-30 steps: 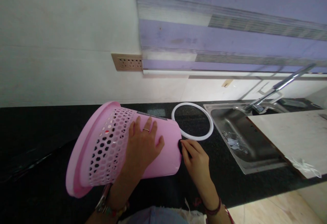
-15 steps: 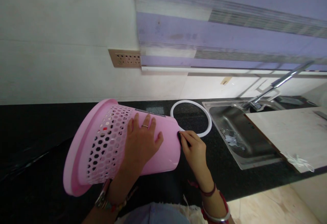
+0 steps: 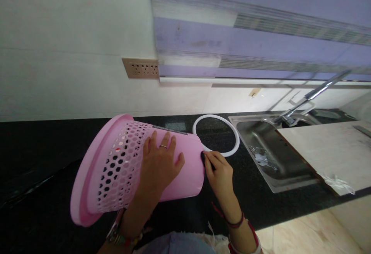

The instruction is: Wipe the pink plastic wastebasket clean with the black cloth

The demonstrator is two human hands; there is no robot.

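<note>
A pink plastic basket [image 3: 185, 176] with honeycomb holes lies on its side on the dark countertop, its wide rim to the left and its base to the right. Spread across its upper side is my left hand [image 3: 160, 165], palm down. My right hand [image 3: 218, 173] is closed around a small black object [image 3: 203, 156] that touches the edge of the basket's base. Most of that object is hidden by my fingers. Just beyond my right hand, a white ring [image 3: 237, 134] lies flat on the counter, near the base.
A steel sink [image 3: 275, 165] with a clear plastic wrapper in it is at the right, under a chrome faucet [image 3: 319, 91]. A pale board [image 3: 327, 145] covers part of the sink, with white string [image 3: 337, 183] on it. Black plastic [image 3: 37, 184] lies at the left.
The view has shifted slightly. Both hands stay in nearly the same places on the basket, and the black object remains at the base's edge.
</note>
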